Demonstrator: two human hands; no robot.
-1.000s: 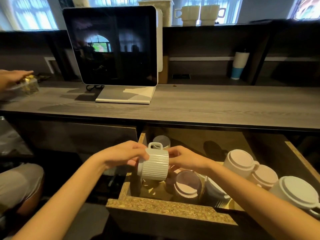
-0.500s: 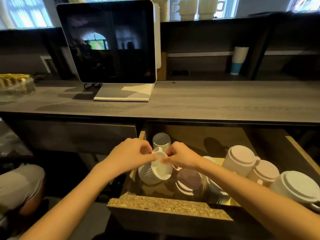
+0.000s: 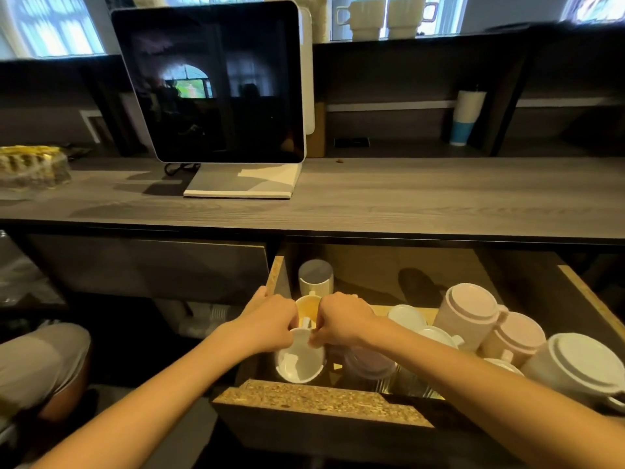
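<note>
Mug (image 3: 299, 365) first: where is it, and who has it?

Front left corner of the open drawer (image 3: 318, 399), just behind the front board. Both hands are on it. The left hand (image 3: 270, 324) takes its left side and the right hand (image 3: 341, 321) its right, with the fingers (image 3: 316, 338) curled onto the far part, near what looks like the handle.

Why is the pale round end facing up at us?

That looks like the base, so I judge it's going in upside down. The pink mugs (image 3: 468, 309) to the right lie base-up too, so it matches them. Stored that way, dust stays out.

Why two hands for one mug?

My guess is control. The corner is tight, with the drawer wall on one side and a mauve mug (image 3: 370, 362) close on the other. A grip from both sides lets the person tilt it and settle it without knocking ceramic.

Is it resting on the drawer floor yet?

I can't tell, because its lower edge is hidden behind the front board.

Anything else nearby?

A yellowish mug (image 3: 307, 306) sits just behind the hands. The surface (image 3: 406, 198) above carries a dark screen (image 3: 216, 82).
</note>
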